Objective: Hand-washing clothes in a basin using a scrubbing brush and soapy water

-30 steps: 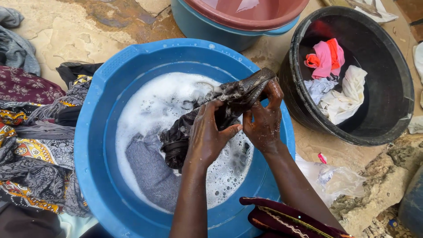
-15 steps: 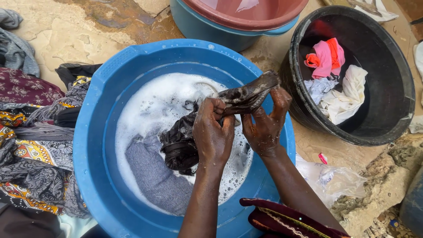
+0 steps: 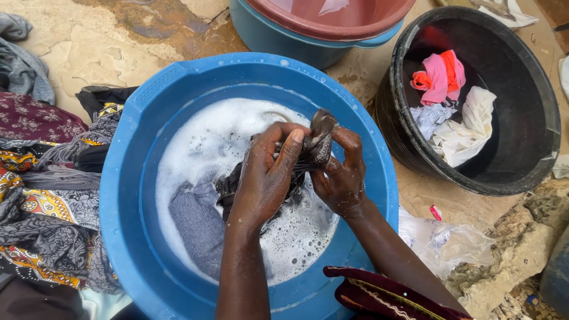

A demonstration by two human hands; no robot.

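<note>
Where the ground meets the left edge of the view, a heap of patterned cloths lies on the stone floor, pressed against the outer wall of the large blue basin. Soapy white water fills the basin, and a grey cloth lies half sunk at its lower left. Above the suds, the left hand is clenched on a dark wet garment, fingers wrapped over its bunched middle. Just beside it, the right hand grasps the same garment from the other side, thumb and fingers pinching the raised end. Both hands are wet and flecked with foam; the garment is held over the basin's centre, its lower part trailing into the water. A dark red sleeve with pale trim shows at the lower edge. Behind the basin stands a teal tub with a reddish bowl nested in it. Further right, a black tub holds pink and white clothes. Crumpled clear plastic lies below it on rough stone.
</note>
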